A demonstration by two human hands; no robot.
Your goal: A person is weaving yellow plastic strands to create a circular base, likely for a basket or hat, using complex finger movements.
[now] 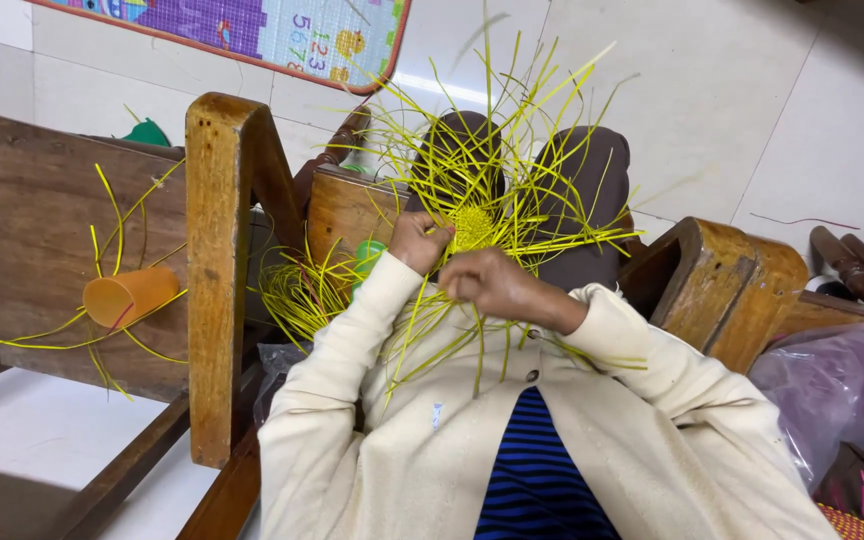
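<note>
A woven yellow disc [472, 228] of stiff, splaying strips is pinched by left hand [418, 240] and right hand [492, 283]; an orange plastic cup [130, 296] lies tipped on the wooden seat [22, 230].

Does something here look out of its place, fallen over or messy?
Yes. An orange cup lies on its side on the wooden seat, with loose yellow strips scattered around it. More strips hang in a bundle beside the chair arm. Both hands, left hand and right hand, grip the woven yellow piece.
</note>
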